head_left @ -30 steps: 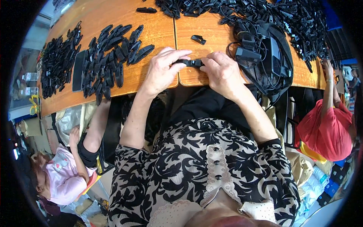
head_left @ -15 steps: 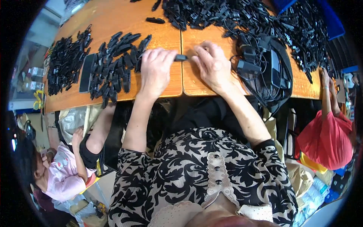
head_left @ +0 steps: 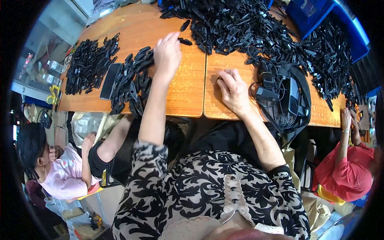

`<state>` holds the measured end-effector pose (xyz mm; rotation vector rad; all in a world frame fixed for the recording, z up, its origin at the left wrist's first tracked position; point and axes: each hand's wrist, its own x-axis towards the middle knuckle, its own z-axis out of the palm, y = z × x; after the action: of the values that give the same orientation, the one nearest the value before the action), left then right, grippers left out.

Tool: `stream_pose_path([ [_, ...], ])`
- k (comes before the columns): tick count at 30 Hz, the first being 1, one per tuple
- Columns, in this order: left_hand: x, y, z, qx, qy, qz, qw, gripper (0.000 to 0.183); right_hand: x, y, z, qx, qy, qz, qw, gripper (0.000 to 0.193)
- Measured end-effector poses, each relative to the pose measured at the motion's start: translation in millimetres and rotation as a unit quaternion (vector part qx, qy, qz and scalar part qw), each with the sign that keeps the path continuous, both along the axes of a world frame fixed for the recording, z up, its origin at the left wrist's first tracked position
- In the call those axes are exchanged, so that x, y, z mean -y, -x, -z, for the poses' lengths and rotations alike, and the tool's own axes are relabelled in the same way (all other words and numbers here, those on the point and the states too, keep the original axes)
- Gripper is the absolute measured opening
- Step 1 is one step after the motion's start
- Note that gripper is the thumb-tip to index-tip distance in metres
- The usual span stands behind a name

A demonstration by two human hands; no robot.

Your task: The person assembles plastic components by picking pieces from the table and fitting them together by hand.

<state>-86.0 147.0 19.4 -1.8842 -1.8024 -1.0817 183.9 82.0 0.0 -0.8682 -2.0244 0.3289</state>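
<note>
My left hand (head_left: 167, 55) is stretched over the table's left part, back upward and fingers bent forward. Its fingertips are at the near end of a small black plastic piece (head_left: 185, 41); whether they grip it is hidden. My right hand (head_left: 233, 90) rests on the table near its front edge, right of the seam, with its fingers curled. A bit of something dark shows at its fingertips, too small to name. Beside my left forearm lies a loose pile of black plastic pieces (head_left: 139, 89), some partly behind the wrist.
A black phone-like slab (head_left: 111, 81) lies between that pile and another black heap (head_left: 89, 67). A large heap (head_left: 240, 26) spreads across the back. Right of my hand sits a black mesh basket (head_left: 294, 118) with cables and adapters. Blue bins (head_left: 310, 14) stand behind. Co-workers sit left and right.
My left hand has moved away from my right and forward; the dark piece between them is no longer seen there. My right hand has curled more tightly. The whole view has shifted.
</note>
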Motion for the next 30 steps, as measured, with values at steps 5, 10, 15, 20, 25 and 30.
stream_pose_path([
  [5,-50.7,-7.5,-8.8,-0.020,0.258,-0.147,0.955,0.031,-2.1,2.0,8.6,0.043,-0.040,0.000,0.998,0.022],
  [10,-13.4,-39.5,-4.1,0.019,0.243,-0.024,0.970,0.033,2.1,-1.2,0.4,0.082,-0.070,0.117,0.987,0.021],
  [15,72.6,-78.8,4.4,0.016,0.193,0.029,0.981,0.030,1.9,-0.1,-2.3,0.109,-0.085,0.173,0.975,0.015],
  [20,112.1,-91.8,6.0,0.167,0.164,0.056,0.971,0.042,2.7,0.2,5.5,0.107,-0.042,0.166,0.979,0.015],
  [25,118.2,-92.8,-30.3,0.366,0.312,0.119,0.869,0.035,-1.0,-3.4,6.9,0.065,-0.028,0.160,0.985,0.017],
  [30,94.4,-74.7,-6.7,-0.029,0.164,0.342,0.925,0.045,-1.2,-4.4,10.2,0.015,0.003,0.182,0.983,0.016],
])
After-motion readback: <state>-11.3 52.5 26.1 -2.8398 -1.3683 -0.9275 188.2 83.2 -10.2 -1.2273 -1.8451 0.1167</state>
